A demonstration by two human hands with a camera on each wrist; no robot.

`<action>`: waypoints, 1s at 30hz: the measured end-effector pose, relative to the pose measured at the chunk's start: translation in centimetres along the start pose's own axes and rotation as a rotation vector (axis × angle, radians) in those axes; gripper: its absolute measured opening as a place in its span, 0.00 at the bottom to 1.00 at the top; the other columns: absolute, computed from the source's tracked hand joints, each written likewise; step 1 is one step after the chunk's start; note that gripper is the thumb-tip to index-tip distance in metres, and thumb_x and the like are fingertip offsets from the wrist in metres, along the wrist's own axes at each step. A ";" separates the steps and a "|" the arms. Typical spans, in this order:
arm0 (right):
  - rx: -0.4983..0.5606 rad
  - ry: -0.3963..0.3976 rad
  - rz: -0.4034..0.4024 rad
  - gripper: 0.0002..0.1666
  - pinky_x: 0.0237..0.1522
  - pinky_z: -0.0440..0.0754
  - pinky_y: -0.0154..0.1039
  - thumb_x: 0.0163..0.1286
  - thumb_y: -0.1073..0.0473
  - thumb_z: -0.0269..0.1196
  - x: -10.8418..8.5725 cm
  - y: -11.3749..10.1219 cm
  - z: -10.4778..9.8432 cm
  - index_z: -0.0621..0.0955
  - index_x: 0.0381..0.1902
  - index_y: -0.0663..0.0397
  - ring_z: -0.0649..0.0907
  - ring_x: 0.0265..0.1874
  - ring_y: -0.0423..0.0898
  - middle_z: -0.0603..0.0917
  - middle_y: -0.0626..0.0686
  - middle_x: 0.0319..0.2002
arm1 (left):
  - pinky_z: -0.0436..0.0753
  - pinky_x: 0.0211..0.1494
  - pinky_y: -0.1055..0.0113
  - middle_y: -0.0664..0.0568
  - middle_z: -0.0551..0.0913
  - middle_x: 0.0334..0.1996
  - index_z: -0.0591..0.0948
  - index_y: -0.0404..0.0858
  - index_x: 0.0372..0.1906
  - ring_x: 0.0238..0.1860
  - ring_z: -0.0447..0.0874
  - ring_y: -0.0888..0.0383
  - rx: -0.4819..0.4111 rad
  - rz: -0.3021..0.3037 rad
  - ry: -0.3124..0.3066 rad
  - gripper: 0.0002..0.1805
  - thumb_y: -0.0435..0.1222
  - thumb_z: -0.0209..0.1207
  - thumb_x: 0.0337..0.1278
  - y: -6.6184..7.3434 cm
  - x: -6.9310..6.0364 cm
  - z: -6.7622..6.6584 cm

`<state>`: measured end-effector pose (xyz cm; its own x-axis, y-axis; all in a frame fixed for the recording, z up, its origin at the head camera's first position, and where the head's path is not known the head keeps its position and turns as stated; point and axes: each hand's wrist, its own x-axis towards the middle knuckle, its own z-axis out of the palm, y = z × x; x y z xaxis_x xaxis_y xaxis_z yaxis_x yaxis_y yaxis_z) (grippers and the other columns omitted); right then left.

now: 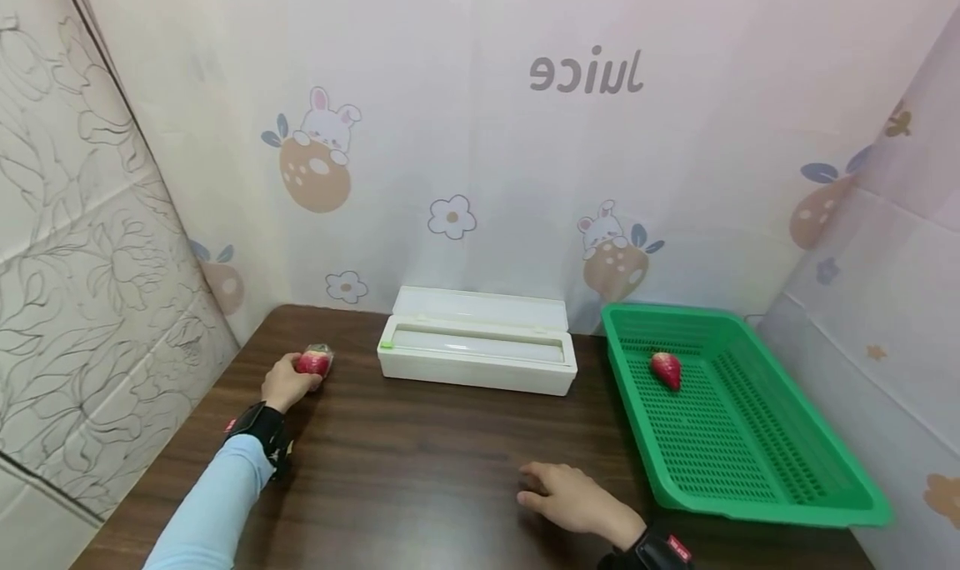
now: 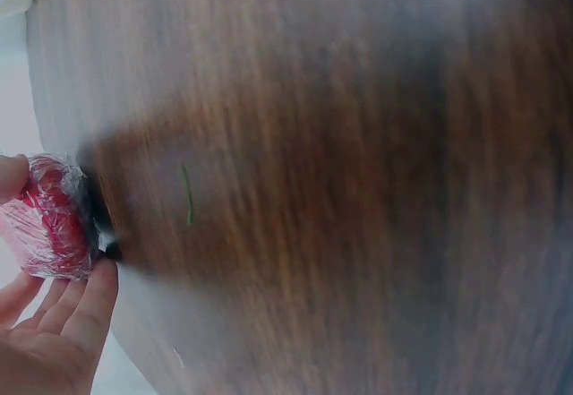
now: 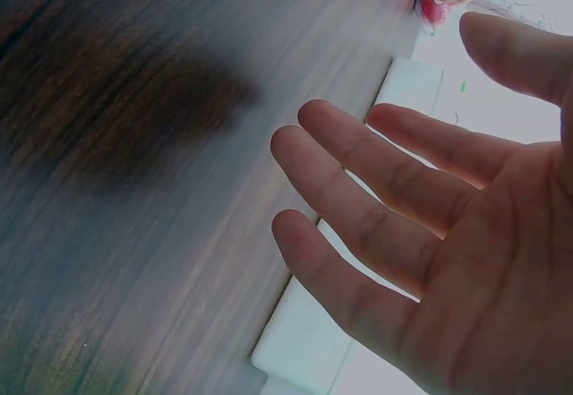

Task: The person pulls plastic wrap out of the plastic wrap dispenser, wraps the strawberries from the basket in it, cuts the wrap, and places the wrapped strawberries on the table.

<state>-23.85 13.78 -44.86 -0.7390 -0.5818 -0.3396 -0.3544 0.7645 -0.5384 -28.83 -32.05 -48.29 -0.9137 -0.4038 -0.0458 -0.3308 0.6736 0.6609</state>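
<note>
Film-wrapped red fruit [image 1: 316,360] grasped in fingers of left hand [image 1: 285,383] on left part of worktop [image 1: 420,445]; right hand [image 1: 573,499] near green basket [image 1: 716,449], fingers released, apart. Strawberry [image 1: 666,370] in basket.

Screened-off indoor corner, home or workplace unclear, pale cartoon-printed hangings [image 1: 480,137], line-drawn floral sheet [image 1: 112,262] at left, dark wood-grain table [image 1: 420,453]
</note>
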 end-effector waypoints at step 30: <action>-0.070 0.081 -0.002 0.27 0.50 0.75 0.49 0.65 0.44 0.55 -2.6 -1.1 -0.6 0.74 0.57 0.52 0.77 0.53 0.47 0.80 0.49 0.52 | 0.72 0.55 0.47 0.42 0.78 0.53 0.70 0.36 0.59 0.56 0.73 0.43 -0.144 0.543 -0.232 0.27 0.42 0.59 0.56 10.1 -9.5 0.5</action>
<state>-21.90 14.56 -42.93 -0.7812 -0.5609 -0.2740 -0.3929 0.7828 -0.4825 -23.64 -21.14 -41.59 -0.9759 0.1302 0.1752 0.2175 0.6487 0.7293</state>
